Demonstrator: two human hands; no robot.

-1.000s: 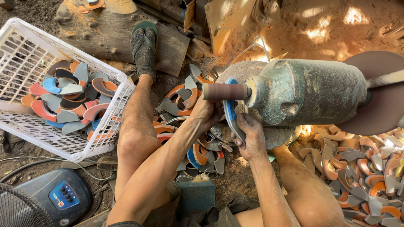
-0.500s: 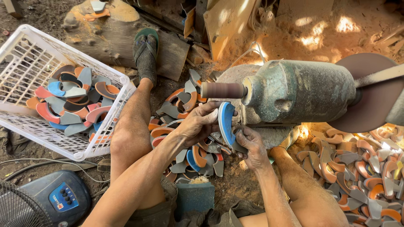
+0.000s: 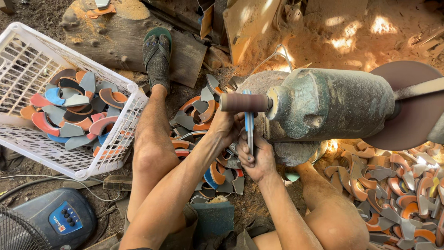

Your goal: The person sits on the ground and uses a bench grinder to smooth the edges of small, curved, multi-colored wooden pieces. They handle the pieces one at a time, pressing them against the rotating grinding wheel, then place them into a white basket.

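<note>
dirt floor (image 3: 286,41) | sawdust | both hands (image 3: 256,155) hold blue piece (image 3: 249,125) at sanding drum (image 3: 243,102)

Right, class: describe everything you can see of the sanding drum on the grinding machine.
The sanding drum is a short cylinder wrapped in reddish-brown abrasive, lying level and jutting from the dusty green motor housing. A thin blue curved piece, seen edge-on, is pressed up against it, gripped by the left hand and right hand.
</note>
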